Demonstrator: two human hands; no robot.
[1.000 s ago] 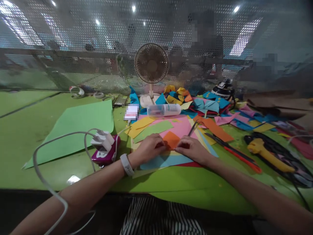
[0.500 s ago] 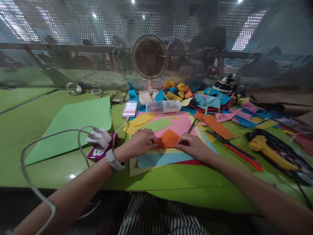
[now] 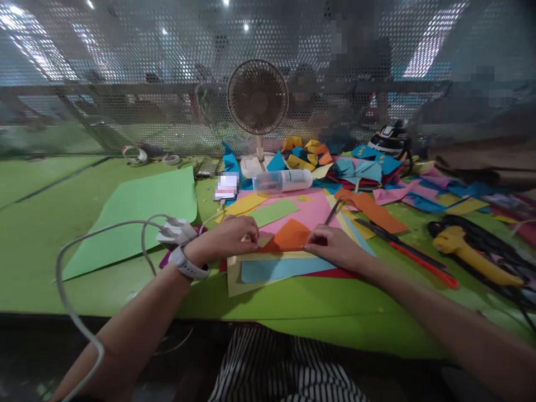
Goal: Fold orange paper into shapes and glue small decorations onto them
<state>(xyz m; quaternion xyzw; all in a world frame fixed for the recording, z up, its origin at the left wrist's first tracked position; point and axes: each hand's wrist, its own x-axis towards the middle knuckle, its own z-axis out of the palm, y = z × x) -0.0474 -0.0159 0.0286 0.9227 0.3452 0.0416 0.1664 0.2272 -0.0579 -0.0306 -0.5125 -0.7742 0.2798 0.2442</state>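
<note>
A piece of orange paper point(image 3: 290, 235), pointed at its far side, lies on a stack of coloured sheets between my two hands. My left hand point(image 3: 238, 239) pinches its left corner with thumb and fingers closed; a paler bit of paper shows beside the fingertips. At the right corner, my right hand point(image 3: 333, 245) is closed with thumb against fingers on the paper's edge. Beneath lie a pink sheet point(image 3: 312, 207) and a light blue sheet point(image 3: 278, 269). Just beyond my right hand rest scissors point(image 3: 334, 211), their lower part hidden behind the hand.
A bottle point(image 3: 288, 180) lies before the fan point(image 3: 258, 100), beside a phone point(image 3: 226, 185). White chargers point(image 3: 176, 231) with cables sit by my left wrist. To the right lie a red-and-black cutter point(image 3: 412, 257) and a yellow glue gun point(image 3: 473, 254). A green sheet point(image 3: 138, 218) spreads left.
My left hand has turned slightly at the orange paper's left corner, where a paler bit now shows. My right hand stays at the right corner. The whole view has shifted slightly.
</note>
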